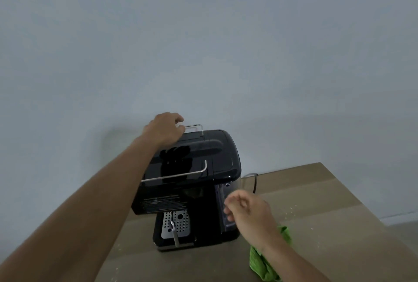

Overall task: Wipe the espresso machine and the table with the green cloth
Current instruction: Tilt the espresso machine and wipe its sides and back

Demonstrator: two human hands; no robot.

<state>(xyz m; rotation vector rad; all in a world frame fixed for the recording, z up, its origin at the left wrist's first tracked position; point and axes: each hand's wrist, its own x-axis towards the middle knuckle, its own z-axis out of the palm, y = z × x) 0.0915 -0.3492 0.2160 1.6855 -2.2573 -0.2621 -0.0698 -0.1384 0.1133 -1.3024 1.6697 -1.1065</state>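
Note:
A black espresso machine (pixel 192 182) stands on the brown table (pixel 328 209) against the wall, its perforated drip tray and steam wand facing me. My left hand (pixel 164 129) reaches over the top and grips the machine's rear left edge by the wire rail. My right hand (pixel 246 211) hovers at the machine's right side beside the clear water tank, with its fingers loosely curled and nothing in them. The green cloth (pixel 264 261) lies crumpled on the table under my right wrist and forearm, partly hidden by the arm.
A dark power cord (pixel 255 183) runs down behind the machine's right side. Pale crumbs (pixel 291 210) dot the table to the right. The table's right edge (pixel 371 209) drops to the floor, and a plain wall stands right behind the machine.

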